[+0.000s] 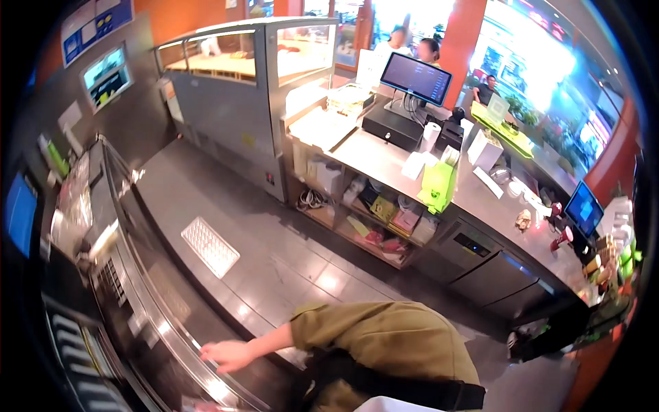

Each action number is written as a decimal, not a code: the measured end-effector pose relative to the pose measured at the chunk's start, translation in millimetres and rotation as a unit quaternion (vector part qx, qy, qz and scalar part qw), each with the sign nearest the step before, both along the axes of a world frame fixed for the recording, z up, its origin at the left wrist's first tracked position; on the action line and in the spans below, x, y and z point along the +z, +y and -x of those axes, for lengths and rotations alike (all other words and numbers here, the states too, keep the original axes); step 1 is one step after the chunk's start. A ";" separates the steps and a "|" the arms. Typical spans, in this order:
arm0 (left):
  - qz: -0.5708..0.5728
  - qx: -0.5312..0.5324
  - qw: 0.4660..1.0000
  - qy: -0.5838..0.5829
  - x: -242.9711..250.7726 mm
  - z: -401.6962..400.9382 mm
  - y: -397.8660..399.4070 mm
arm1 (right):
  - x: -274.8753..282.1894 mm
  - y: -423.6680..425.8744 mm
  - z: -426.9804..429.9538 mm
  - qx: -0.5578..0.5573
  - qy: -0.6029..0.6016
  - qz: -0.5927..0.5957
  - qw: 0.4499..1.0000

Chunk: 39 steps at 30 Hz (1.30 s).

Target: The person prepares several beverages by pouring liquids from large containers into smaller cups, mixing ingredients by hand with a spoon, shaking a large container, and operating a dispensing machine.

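Note:
My right hand (229,355) reaches out from an olive sleeve over the front edge of a stainless steel counter (170,329). Nothing shows in it; its thumb stands apart from the slightly bent fingers. Whether it touches the metal I cannot tell. At the bottom edge, a blurred pinkish patch (200,406) may be part of my left hand, mostly cut off. Farther up that counter are a dark grid (113,280) and clear plastic-wrapped items (74,193). A row of pale curved shapes (72,350) lies at lower left.
Behind my arm, a service counter (370,152) bears a monitor (416,78), a black cash drawer (392,126) and a green bag (437,186). Below are shelves (337,211). A grey display cabinet (221,118) stands left. A co-worker's dark-clad leg (553,335) is at right. A floor grate (210,246) lies between counters.

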<state>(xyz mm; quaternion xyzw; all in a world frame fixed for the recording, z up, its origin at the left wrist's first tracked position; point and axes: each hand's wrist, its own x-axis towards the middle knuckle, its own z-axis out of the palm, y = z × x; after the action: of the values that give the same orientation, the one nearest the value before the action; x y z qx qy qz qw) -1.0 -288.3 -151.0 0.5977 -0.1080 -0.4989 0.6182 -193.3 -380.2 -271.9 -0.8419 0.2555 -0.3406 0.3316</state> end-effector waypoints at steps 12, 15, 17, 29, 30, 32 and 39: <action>0.270 -0.081 0.941 0.187 -83.7 -1.0 -503.4 | -130.4 -315.2 281.7 -0.393 0.214 -0.205 0.871; 0.240 0.117 0.958 -0.102 -54.9 -58.1 -538.7 | -100.3 -432.5 237.7 -0.305 0.203 -0.179 0.913; 0.192 0.133 0.956 -0.178 -15.1 -89.3 -542.1 | -57.3 -510.0 180.9 -0.252 0.125 -0.028 0.959; 0.264 0.193 0.852 -0.408 42.6 -236.3 -602.2 | 320.6 -651.7 -229.4 0.192 -0.335 0.239 0.891; 0.302 0.198 0.819 -0.447 39.7 -242.2 -603.0 | 339.0 -649.1 -243.8 0.193 -0.354 0.261 0.877; 0.275 0.205 0.816 -0.466 36.3 -246.7 -604.9 | 360.8 -657.4 -272.3 0.189 -0.383 0.295 0.855; 0.234 0.232 0.773 -0.542 50.7 -237.4 -605.2 | 369.0 -671.8 -305.1 0.240 -0.490 0.267 0.794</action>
<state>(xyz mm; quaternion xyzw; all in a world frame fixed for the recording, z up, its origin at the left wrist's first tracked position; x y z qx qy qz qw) 236.5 -893.5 -100.3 0.6127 -0.3973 0.1071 0.6747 111.8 -1051.9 97.1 -0.6517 -0.2525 -0.6717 0.2457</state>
